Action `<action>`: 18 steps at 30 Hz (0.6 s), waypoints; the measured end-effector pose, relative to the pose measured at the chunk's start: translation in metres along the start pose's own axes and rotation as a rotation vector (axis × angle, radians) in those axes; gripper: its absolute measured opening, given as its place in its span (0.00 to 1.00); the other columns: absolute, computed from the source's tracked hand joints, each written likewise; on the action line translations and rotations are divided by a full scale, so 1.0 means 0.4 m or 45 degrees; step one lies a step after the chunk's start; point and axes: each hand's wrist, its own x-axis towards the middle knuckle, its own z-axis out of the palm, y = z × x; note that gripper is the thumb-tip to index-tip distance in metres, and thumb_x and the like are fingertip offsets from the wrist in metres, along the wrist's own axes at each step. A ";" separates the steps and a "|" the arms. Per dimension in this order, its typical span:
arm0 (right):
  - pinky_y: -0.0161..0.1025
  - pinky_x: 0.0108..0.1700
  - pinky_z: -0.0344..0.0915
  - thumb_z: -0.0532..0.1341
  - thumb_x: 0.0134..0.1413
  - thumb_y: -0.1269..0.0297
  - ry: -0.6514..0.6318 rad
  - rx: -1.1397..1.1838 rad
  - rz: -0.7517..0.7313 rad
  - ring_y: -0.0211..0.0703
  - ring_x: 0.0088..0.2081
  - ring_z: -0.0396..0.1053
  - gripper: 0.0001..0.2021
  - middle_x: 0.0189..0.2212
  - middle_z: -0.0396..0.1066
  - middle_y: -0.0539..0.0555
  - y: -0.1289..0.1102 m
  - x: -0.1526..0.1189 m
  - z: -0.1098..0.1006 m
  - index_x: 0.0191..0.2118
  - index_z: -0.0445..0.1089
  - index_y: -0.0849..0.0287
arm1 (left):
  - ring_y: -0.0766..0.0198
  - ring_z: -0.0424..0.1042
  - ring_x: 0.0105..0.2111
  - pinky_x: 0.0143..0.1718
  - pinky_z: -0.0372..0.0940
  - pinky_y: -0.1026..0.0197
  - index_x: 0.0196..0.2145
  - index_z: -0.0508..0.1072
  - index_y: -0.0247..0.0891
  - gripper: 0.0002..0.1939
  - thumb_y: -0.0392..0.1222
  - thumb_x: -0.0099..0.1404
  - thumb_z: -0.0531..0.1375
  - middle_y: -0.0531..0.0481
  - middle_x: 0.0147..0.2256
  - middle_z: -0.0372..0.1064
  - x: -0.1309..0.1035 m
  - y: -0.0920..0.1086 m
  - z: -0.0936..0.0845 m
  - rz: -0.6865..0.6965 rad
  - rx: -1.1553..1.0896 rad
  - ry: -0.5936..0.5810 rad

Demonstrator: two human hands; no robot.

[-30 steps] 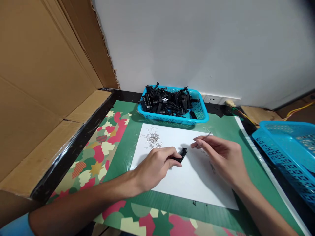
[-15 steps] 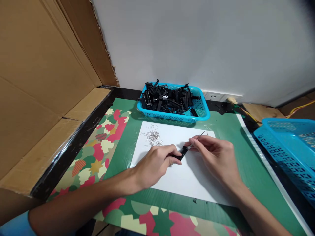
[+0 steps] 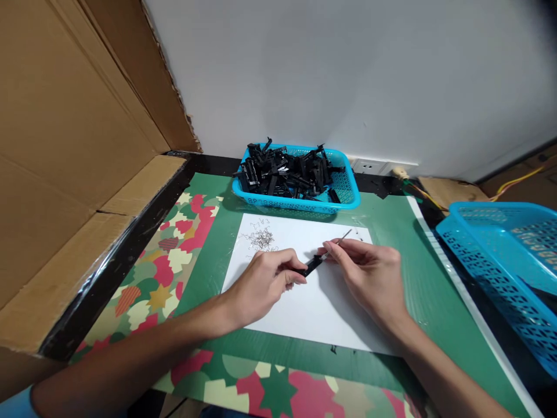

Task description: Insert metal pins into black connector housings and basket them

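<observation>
My left hand (image 3: 267, 284) pinches a small black plastic part (image 3: 312, 265) between thumb and fingers, above a white sheet (image 3: 300, 313). In my right hand (image 3: 369, 270) is a thin metal rod-like piece (image 3: 345, 235), held between thumb and forefinger. One end of it points up and away; the other meets the far end of the black part. Whether it is inserted there I cannot tell. A loose pile of small bent wire pieces (image 3: 262, 238) lies on the sheet beyond my left hand.
At the back stands a blue basket (image 3: 296, 205) heaped with black plastic parts (image 3: 282, 174). Another blue basket (image 3: 483, 273) is at the right. A power outlet (image 3: 368, 166) with a plug (image 3: 400, 173) sits low on the wall. Cardboard (image 3: 87, 255) borders the left side.
The whole view has shifted, so everything sits slightly further left. My left hand has drawn back a little along the black part, showing more of it. Both grips stay closed.
</observation>
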 end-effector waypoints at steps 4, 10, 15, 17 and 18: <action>0.42 0.32 0.75 0.67 0.66 0.57 -0.030 -0.076 -0.062 0.49 0.28 0.81 0.12 0.31 0.84 0.54 0.002 -0.004 -0.002 0.34 0.84 0.57 | 0.65 0.72 0.31 0.34 0.65 0.62 0.42 0.78 0.37 0.06 0.34 0.70 0.60 0.51 0.33 0.77 -0.002 0.001 0.001 -0.007 0.040 0.012; 0.42 0.33 0.73 0.66 0.68 0.57 -0.082 -0.047 -0.053 0.48 0.29 0.79 0.13 0.30 0.83 0.54 0.006 -0.005 0.007 0.34 0.83 0.57 | 0.65 0.69 0.30 0.34 0.65 0.61 0.42 0.77 0.37 0.04 0.36 0.72 0.61 0.52 0.31 0.73 0.000 0.002 0.000 -0.017 0.029 -0.003; 0.44 0.45 0.73 0.63 0.72 0.59 0.047 0.149 -0.070 0.48 0.39 0.79 0.10 0.37 0.81 0.54 0.013 0.022 -0.042 0.42 0.79 0.56 | 0.64 0.73 0.31 0.34 0.68 0.60 0.49 0.73 0.37 0.09 0.45 0.77 0.60 0.51 0.31 0.72 -0.002 0.005 0.003 0.105 -0.076 0.103; 0.43 0.44 0.70 0.60 0.74 0.59 0.100 0.162 -0.128 0.46 0.40 0.75 0.09 0.39 0.78 0.54 0.017 0.032 -0.081 0.48 0.77 0.54 | 0.63 0.75 0.33 0.37 0.70 0.59 0.51 0.72 0.37 0.12 0.48 0.79 0.58 0.49 0.34 0.74 -0.005 0.004 0.005 0.201 -0.107 0.141; 0.42 0.42 0.68 0.59 0.74 0.59 0.091 0.161 -0.168 0.45 0.39 0.73 0.09 0.38 0.76 0.53 0.019 0.034 -0.099 0.48 0.76 0.54 | 0.63 0.76 0.34 0.38 0.70 0.59 0.52 0.71 0.38 0.13 0.49 0.79 0.58 0.48 0.36 0.75 -0.006 0.003 0.005 0.237 -0.109 0.141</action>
